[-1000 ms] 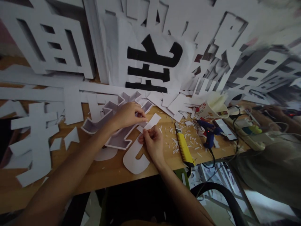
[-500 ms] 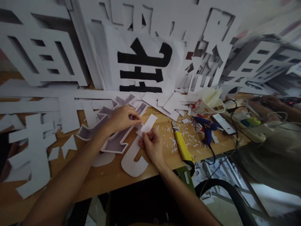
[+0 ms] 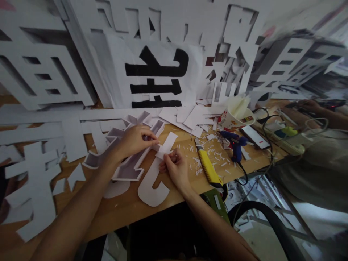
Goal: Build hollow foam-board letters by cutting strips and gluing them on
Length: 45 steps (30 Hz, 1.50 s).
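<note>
My left hand (image 3: 139,139) is closed in a pinch at one end of a small white board strip (image 3: 161,153), above the table. The fingers of my right hand (image 3: 176,167) pinch the strip's other end. Beneath them lies a flat, hook-shaped white letter piece (image 3: 150,190), its straight stem running up past the strip. Left of it, partly hidden by my left hand and forearm, stands a white letter shell (image 3: 130,170) with raised walls and its hollow side up.
A yellow utility knife (image 3: 209,167) and a blue glue gun (image 3: 234,143) lie to the right among white scraps. Behind them are a paper cup (image 3: 235,121) and a phone (image 3: 255,137). Cut boards lean at the back. Another person's arm (image 3: 312,112) shows at far right.
The whole view has shifted a little, so the back boards and tools appear further left. Both hands keep their pinch on the strip with hardly any movement.
</note>
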Tool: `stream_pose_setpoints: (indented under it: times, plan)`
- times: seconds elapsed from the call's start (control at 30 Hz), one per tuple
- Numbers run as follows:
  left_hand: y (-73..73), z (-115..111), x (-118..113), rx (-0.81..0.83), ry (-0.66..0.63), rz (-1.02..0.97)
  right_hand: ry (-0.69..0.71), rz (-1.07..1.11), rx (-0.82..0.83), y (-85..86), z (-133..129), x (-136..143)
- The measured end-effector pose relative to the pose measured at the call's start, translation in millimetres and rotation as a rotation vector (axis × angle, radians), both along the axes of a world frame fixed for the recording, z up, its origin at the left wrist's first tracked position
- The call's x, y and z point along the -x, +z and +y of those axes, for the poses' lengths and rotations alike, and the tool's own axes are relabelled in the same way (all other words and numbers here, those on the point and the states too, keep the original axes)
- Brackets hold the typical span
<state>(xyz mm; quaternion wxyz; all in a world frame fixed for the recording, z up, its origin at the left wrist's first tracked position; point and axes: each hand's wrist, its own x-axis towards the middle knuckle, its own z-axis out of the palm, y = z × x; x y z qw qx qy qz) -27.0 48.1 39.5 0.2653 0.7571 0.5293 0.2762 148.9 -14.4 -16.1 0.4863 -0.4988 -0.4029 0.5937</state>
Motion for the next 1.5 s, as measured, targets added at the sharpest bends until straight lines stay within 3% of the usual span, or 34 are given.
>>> stream_pose_setpoints:
  times: [0.23, 0.6, 0.9, 1.03, 1.3, 1.5]
  plan:
    - [7.8, -3.7, -3.6, 0.047, 0.018, 0.004, 0.003, -0.013, -0.023, -2.6, 3.3, -5.6]
    - [2.5, -0.3, -1.6, 0.033, 0.018, 0.035, 0.084, -0.137, -0.128, -9.4, 18.0, -22.0]
    - [5.0, -1.6, -1.9, 0.034, 0.021, 0.098, -0.085, -0.104, -0.297, 9.3, 28.7, -37.9]
    - [9.7, -3.1, -4.5, 0.049, 0.041, 0.113, -0.128, -0.251, -0.344, 13.9, 15.1, -68.4]
    - [8.9, -2.4, -5.2, 0.038, 0.055, 0.104, -0.454, -0.783, -0.438, 6.1, -25.2, -162.8]
    - [9.3, -3.1, -6.4, 0.031, 0.073, 0.102, -0.461, -1.000, -0.537, 4.3, -13.9, -189.4]
